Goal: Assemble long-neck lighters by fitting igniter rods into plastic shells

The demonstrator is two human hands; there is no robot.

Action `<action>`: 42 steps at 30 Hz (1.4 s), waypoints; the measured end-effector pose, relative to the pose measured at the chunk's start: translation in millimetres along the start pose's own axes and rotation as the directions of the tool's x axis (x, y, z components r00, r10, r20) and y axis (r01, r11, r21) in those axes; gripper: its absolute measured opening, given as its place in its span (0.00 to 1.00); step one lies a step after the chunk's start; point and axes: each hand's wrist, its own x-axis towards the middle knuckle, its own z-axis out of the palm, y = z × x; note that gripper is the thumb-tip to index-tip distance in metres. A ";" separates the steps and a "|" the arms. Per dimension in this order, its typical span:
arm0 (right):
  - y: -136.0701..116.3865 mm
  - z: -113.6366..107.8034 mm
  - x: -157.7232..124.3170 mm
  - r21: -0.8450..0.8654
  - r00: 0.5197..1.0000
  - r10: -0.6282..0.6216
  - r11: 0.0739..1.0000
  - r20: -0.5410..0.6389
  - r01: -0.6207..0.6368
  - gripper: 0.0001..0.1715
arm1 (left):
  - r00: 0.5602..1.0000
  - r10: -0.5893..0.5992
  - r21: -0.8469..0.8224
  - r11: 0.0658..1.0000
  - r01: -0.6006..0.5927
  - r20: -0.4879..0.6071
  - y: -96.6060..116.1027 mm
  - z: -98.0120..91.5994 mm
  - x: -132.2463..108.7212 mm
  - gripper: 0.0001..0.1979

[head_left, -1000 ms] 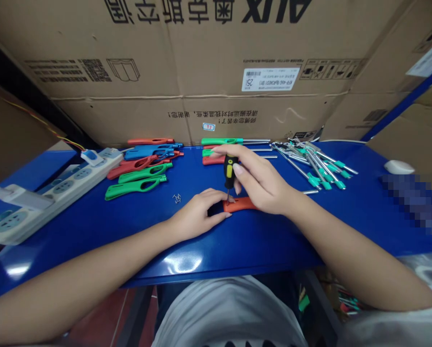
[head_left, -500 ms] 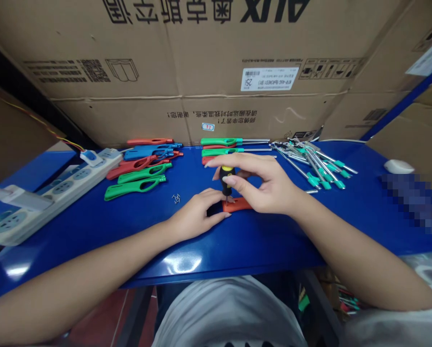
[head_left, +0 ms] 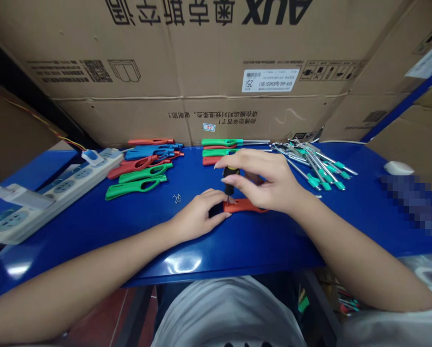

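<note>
An orange lighter handle (head_left: 245, 206) lies on the blue table, its left end between the thumb and fingers of my left hand (head_left: 200, 212). My right hand (head_left: 264, 179) grips a short black and yellow screwdriver (head_left: 229, 185) from above. The screwdriver stands nearly upright, its tip down at the left end of the orange handle. My right wrist and palm hide part of what lies behind them. A few small screws (head_left: 176, 198) lie to the left of my left hand.
Red, blue and green lighter shells (head_left: 138, 187) lie at the left. Assembled lighters (head_left: 219, 142) with metal tubes lie at the back, beside a pile of metal tubes with green parts (head_left: 319, 166). A white power strip (head_left: 71, 185) stands at far left. Behind is a cardboard wall (head_left: 158, 82).
My right hand's fingers have shifted slightly around the screwdriver's handle, covering more of its yellow top. My left hand stays at the orange handle.
</note>
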 end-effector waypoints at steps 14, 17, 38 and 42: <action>-1.1 4.0 -0.5 0.155 0.998 0.010 0.988 0.065 -0.020 0.12 | 1.000 -0.016 0.001 1.000 0.016 -0.017 1.5 2.8 -1.0 0.09; -1.5 7.1 -0.1 0.061 0.996 -0.069 0.996 0.048 0.066 0.10 | 1.000 -0.006 0.003 1.000 0.006 -0.026 0.2 6.3 -1.3 0.09; -10.1 25.5 3.1 -0.212 0.994 0.099 0.972 -0.036 -0.104 0.18 | 0.993 -0.107 0.089 0.990 0.111 -0.057 5.1 10.9 1.4 0.14; 11.0 0.0 -0.3 -0.018 0.943 0.254 0.964 -0.216 -0.264 0.14 | 0.989 -0.139 0.250 0.960 0.123 0.050 13.1 -14.7 0.4 0.16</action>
